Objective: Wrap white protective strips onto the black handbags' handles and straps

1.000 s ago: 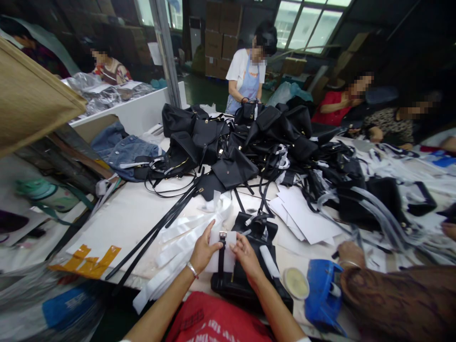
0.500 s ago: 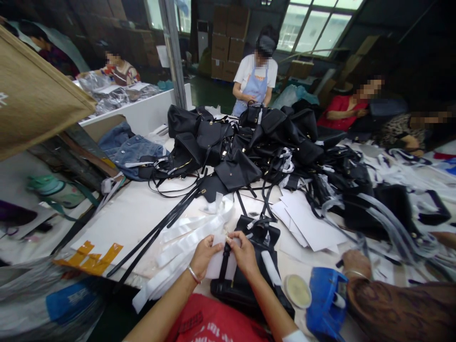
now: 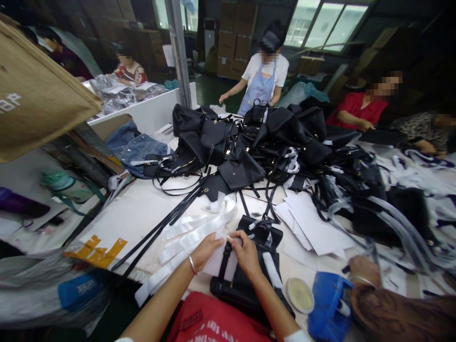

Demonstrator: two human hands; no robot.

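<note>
My left hand is closed in a pinch at a thin white wrapping strip. Close beside it, the fingers of my right hand pinch the upper end of a black strap, where a small gold-coloured metal piece shows. That strap runs down to a black handbag lying on the table in front of me, partly under my right forearm. A rolled white wrapping lies along the bag's right side. More white strips are spread to the left of my hands.
Black bags are heaped across the table. White sheets lie to the right, with a round tin and a blue container nearer me. A co-worker's hand is at the right. Across the table stands an aproned person.
The view has shifted slightly. My hands stay pinched together at the strap end. Across the table, the aproned person has stretched one arm out sideways.
</note>
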